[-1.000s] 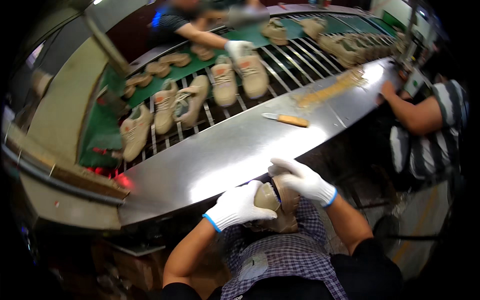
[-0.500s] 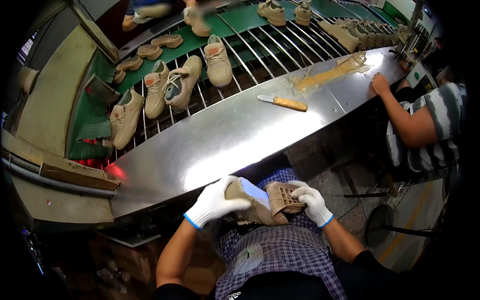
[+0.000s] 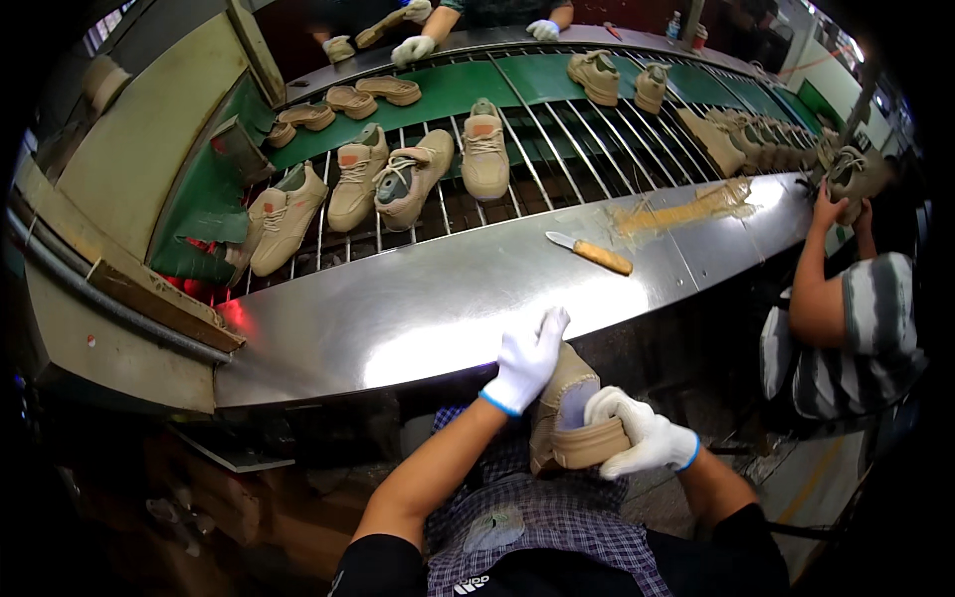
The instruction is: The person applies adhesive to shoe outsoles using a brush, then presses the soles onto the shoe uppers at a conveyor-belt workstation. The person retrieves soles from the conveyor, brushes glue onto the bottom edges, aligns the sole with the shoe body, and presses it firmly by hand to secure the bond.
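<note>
A beige shoe [image 3: 567,376] is tilted over my lap, a pale bluish bottom surface partly in sight. My left hand [image 3: 525,360], in a white knit glove with a blue cuff, is against the shoe's left side. One or more of its digits point up past the shoe; the rest are hidden behind it. My right hand [image 3: 645,436], gloved likewise, grips one end of a thick tan sole [image 3: 589,446]. That end stands apart from the shoe, with the fingers curled over its edge. Whether the sole's other end is joined cannot be seen.
A wooden-handled knife [image 3: 602,258] lies on the steel bench [image 3: 328,328]. Beyond are metal rollers with beige shoes [image 3: 484,149] and loose soles [image 3: 390,91]. A person in striped clothing [image 3: 875,308] holds a shoe at right. Gloved co-worker's hands [image 3: 413,50] work across the line.
The shoe and sole have turned more upright in my hands. My left hand has moved right and up with its digits pointing away. The person at right has raised a shoe.
</note>
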The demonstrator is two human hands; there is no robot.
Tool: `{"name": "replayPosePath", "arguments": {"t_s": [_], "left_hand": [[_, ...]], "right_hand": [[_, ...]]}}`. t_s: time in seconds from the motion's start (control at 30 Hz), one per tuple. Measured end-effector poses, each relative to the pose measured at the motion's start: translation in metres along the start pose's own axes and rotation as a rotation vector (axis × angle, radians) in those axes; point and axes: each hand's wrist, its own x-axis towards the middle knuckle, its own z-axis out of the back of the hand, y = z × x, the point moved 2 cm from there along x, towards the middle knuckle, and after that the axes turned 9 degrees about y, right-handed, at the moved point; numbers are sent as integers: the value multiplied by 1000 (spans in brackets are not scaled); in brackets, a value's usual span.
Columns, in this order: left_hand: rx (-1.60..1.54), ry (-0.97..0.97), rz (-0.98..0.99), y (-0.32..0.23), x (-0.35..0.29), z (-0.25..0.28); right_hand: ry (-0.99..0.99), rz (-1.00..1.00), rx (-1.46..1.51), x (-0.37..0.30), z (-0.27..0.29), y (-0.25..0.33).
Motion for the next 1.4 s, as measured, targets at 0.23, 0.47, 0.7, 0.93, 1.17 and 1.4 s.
{"name": "replayPosePath", "arguments": {"t_s": [0.23,0.47,0.7,0.93,1.17,1.4], "left_hand": [[460,141,-256,-69,-144,6],[382,49,-189,-58,-127,15],[192,50,-109,-39,-113,24],[-17,137,38,-22,-103,41],[-88,200,30,-13,-95,50],[-38,235,151,-14,-110,54]], "right_hand": [[-248,237,-294,11,-11,5],[-215,203,-304,37,2,2],[-203,153,-179,52,5,-15],[-157,64,-78,72,9,-19],[-123,8,-51,79,10,-15],[-77,-405,43,58,5,-26]]}}
